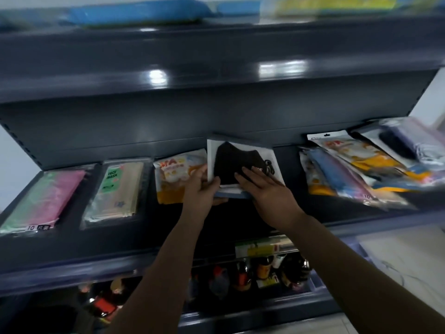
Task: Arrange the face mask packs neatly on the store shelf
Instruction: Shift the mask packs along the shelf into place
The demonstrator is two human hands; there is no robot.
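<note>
A white pack with a black mask (231, 160) lies at the middle of the dark shelf (240, 218), on top of other flat packs. My left hand (201, 186) grips its near left corner, thumb on top. My right hand (265, 191) rests flat on its near right part, fingers spread. Left of it lie an orange and white pack (173, 179), a green and beige "FACE MASK" pack (115, 191) and a pink and green pack (41, 201), side by side. At the right, several packs (361, 169) lie in a loose overlapping heap.
A dark upper shelf (216, 56) overhangs the work area, with blue and yellow packs (134, 10) on top. Below, a lower shelf holds small bottles (252, 273). A pale floor shows at the lower right.
</note>
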